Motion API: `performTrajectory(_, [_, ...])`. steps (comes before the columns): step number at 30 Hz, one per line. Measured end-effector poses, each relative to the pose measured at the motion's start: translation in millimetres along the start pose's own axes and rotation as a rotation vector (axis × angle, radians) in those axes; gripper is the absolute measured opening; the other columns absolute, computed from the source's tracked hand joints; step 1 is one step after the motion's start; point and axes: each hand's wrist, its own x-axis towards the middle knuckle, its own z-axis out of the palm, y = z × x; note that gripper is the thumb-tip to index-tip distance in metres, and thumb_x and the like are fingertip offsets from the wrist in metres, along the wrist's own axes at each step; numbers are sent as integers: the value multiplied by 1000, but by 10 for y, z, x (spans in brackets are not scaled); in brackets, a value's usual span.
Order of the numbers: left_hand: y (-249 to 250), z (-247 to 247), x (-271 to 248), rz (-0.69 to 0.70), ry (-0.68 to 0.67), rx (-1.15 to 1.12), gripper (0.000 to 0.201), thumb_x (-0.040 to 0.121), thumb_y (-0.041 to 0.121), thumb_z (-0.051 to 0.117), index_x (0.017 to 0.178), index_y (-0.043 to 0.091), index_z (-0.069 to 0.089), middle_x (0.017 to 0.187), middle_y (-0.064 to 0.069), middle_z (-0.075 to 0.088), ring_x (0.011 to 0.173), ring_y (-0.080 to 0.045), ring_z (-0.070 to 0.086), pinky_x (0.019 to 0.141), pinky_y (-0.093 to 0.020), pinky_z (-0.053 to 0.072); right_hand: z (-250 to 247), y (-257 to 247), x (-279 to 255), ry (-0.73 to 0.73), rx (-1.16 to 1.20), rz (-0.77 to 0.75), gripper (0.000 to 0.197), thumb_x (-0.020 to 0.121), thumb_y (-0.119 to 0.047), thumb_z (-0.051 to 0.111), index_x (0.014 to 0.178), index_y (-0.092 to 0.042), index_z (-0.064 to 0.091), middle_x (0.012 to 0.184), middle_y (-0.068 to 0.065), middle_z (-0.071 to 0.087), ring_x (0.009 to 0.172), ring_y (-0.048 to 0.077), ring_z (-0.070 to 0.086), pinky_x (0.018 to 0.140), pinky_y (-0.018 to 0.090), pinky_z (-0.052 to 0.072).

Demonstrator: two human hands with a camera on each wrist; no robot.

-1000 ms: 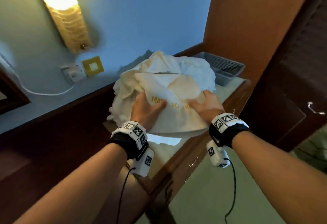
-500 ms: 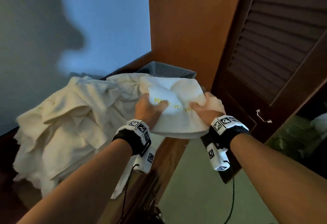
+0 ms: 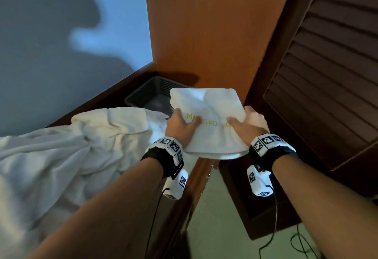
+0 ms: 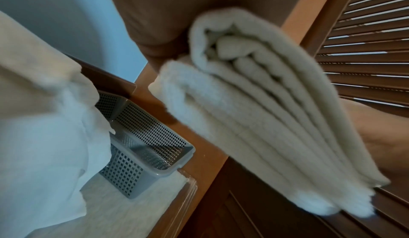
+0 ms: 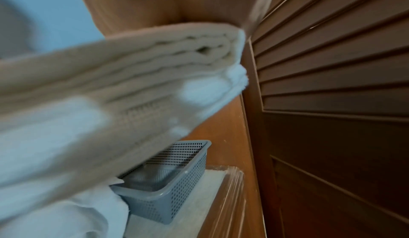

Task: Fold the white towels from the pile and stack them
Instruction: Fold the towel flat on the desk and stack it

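At the centre of the head view, the left hand (image 3: 182, 128) and right hand (image 3: 249, 123) clamp opposite sides of one folded white towel (image 3: 212, 128), thumbs on top over its yellow lettering, fingers hidden underneath. It is held in the air, clear of the counter — the wrist views show its layered edges stacked neatly, so this towel looks finished and ready to set down. No stack of folded towels shows in any view. The unfolded pile (image 3: 61, 156) sprawls across the lower left, so most of the folding appears left to do. A grey perforated basket (image 3: 147, 93) sits just behind the pile, against the wooden panel (image 3: 194, 34).
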Motion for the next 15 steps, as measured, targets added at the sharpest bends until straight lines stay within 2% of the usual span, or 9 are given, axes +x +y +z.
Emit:
performTrajectory(5, [-116,122,554,-161,-51,29,42,93,33,67,121,7,50,109,-3,58,99,-21,56,77,-25,37,294,-99,831,-57,-74,-88,38,84,-50,64,99,-19,50,88,4,60,85,31,62,74,37,51])
performTrajectory(8, [-221,161,926,-259,-59,63,42,94,30,65,124,6,47,118,-8,58,110,-28,57,79,-26,37,542,-188,1407,-117,-104,-173,34,85,-47,65,97,-19,50,89,2,58,82,27,56,72,35,47])
performTrajectory(10, [-303,214,1210,-326,-40,43,44,95,30,64,127,7,45,127,-9,57,109,-26,56,80,-27,37,756,-275,1839,-159,-89,-242,31,85,-44,67,93,-19,51,88,3,61,79,27,58,69,36,50])
performTrajectory(12, [-374,273,1491,-404,-11,-3,45,95,29,63,131,9,43,130,-7,56,106,-23,55,81,-28,39,986,-406,2277,-224,-52,-305,30,86,-38,70,93,-14,53,87,6,63,76,28,61,65,35,51])
performTrajectory(15, [-515,400,1918,-526,66,-104,47,94,25,64,132,10,42,132,-7,57,116,-25,57,83,-28,42,1315,-602,2880,-315,-65,-379,31,88,-29,71,98,-5,55,90,11,60,80,28,58,67,32,43])
